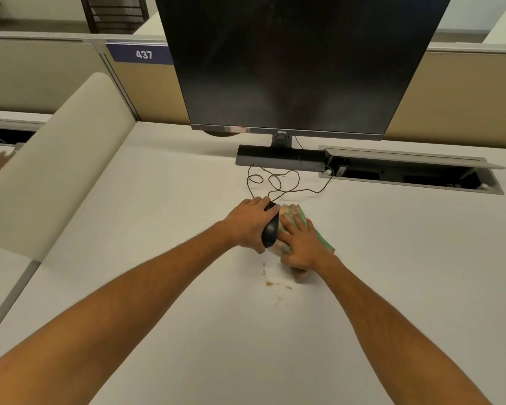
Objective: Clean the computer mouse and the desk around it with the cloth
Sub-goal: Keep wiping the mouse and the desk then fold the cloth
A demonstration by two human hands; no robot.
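A black wired computer mouse (pixel 270 228) is tipped onto its side in the middle of the white desk (pixel 187 302), and my left hand (pixel 250 225) grips it from the left. My right hand (pixel 300 244) lies flat on a green and cream cloth (pixel 323 239) pressed against the mouse's right side. Most of the cloth is hidden under that hand. Brown crumbs (pixel 275 285) are scattered on the desk just in front of both hands.
The mouse cable (pixel 275 181) loops back to an open cable tray (pixel 415 173) set in the desk. A dark monitor (pixel 298 62) on a black stand (pixel 278 160) rises behind. A cream partition (pixel 59 159) borders the desk's left side.
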